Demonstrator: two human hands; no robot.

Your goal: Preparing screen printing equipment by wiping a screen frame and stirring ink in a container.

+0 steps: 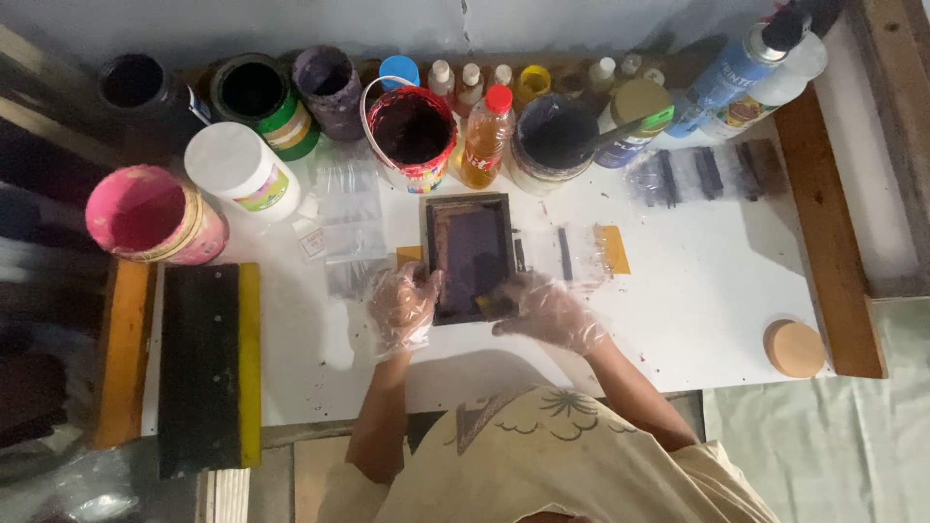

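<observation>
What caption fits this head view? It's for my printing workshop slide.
Gloved left hand and right hand steady a small dark screen frame on a white table among ink tubs.

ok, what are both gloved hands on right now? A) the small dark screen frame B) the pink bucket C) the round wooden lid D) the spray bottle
A: the left hand and the right hand both grip the lower edge of the small dark screen frame on the white table.

Dark purple screen frame (471,254), white table (717,291)
</observation>
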